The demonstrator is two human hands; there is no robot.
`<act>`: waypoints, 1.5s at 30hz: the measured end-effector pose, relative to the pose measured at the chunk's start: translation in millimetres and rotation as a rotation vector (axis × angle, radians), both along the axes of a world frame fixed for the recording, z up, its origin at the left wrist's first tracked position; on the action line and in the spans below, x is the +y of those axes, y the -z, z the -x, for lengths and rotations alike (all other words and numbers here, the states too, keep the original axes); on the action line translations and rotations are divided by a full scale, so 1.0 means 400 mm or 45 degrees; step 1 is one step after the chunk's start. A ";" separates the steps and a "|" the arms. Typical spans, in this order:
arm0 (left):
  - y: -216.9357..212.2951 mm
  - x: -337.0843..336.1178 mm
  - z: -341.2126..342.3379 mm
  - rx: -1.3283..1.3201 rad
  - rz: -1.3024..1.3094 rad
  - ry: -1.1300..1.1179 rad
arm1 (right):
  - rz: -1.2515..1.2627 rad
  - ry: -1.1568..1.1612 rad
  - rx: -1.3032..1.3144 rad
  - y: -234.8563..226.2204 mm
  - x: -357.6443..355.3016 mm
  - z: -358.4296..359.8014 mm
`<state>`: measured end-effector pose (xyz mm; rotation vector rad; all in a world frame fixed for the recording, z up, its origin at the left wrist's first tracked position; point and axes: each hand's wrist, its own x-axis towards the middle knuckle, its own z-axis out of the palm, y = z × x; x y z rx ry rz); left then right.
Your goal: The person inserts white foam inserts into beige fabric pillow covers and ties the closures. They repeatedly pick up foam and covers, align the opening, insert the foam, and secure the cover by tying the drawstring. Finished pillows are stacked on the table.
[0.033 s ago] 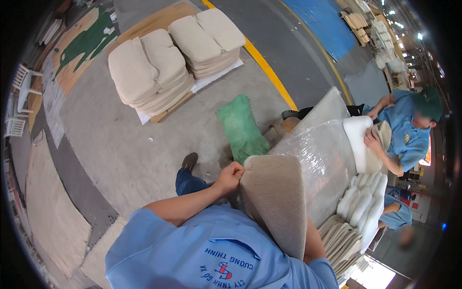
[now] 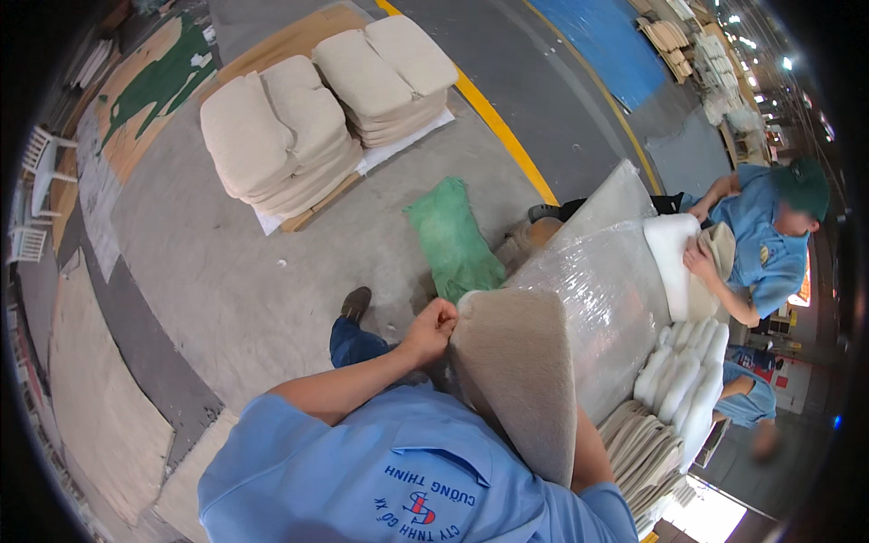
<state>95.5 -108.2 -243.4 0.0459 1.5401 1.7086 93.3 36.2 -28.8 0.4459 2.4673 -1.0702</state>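
A beige, plush-looking cushion (image 2: 516,371) stands tilted against my front, with a bit of white showing at its upper left corner. My left hand (image 2: 437,323) is closed in a pinch on that corner, thumb and fingers pressed together. My right forearm (image 2: 590,457) passes behind the cushion's right edge, so the right hand and its fingers are hidden. Just beyond the cushion lies a table covered in clear plastic film (image 2: 602,281). A green sack (image 2: 455,237) rests on the floor past my left hand.
White pads (image 2: 683,366) and folded beige covers (image 2: 638,439) are piled at the right. Across the table a co-worker in blue (image 2: 765,249) handles a white pad (image 2: 665,262) and beige cover. Beige cushion stacks (image 2: 272,136) stand on a pallet at the far left.
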 end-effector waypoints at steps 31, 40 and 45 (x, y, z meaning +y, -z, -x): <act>-0.100 0.016 0.265 0.666 -0.195 1.124 | -0.882 0.729 0.424 -0.257 -0.327 -0.756; -0.030 0.043 0.337 0.352 -0.323 1.323 | -0.996 1.507 0.437 -0.092 -0.547 -0.747; -0.095 0.084 0.318 0.521 -0.153 1.453 | -0.927 1.881 0.589 -0.005 -0.560 -0.747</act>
